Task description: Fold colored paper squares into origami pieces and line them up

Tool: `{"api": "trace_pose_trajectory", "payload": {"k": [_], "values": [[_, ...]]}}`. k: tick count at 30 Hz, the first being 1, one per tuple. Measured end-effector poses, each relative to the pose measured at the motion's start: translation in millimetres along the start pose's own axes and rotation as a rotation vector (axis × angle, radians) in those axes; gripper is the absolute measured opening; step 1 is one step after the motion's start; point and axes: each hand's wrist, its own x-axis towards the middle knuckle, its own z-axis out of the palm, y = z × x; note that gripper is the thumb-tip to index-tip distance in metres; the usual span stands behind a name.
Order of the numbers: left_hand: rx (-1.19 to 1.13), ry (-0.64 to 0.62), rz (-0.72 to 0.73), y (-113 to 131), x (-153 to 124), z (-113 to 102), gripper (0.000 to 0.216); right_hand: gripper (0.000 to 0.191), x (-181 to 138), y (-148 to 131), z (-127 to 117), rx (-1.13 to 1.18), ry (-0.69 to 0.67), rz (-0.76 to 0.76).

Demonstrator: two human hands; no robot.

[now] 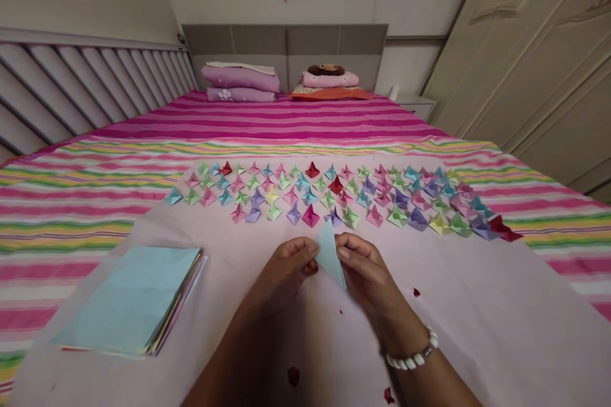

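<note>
Striped bedding (305, 126) runs up to a grey headboard (258, 46), with a pale sheet (229, 245) spread over it. Above the sheet, left hand (290, 261) and right hand (366, 268) hold folded blue paper (329, 257) in a narrow fingertip grip, near rows of folded paper shapes (310, 215).

folded light-blue paper (328, 254), tip up

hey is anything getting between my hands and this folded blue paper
Nothing visible: your left hand and right hand both hold the folded blue paper directly. The red scrap lies off to the right, not between them.
</note>
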Motion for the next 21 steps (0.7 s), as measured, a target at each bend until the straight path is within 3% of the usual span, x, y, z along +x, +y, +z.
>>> {"api": "trace_pose_trajectory", "payload": {"k": [21], "values": [[-0.02, 0.002, -0.007, 0.2, 0.5, -0.6, 0.036, 0.011, 0.2, 1.3, -0.8, 0.071, 0.021, 0.014]]}}
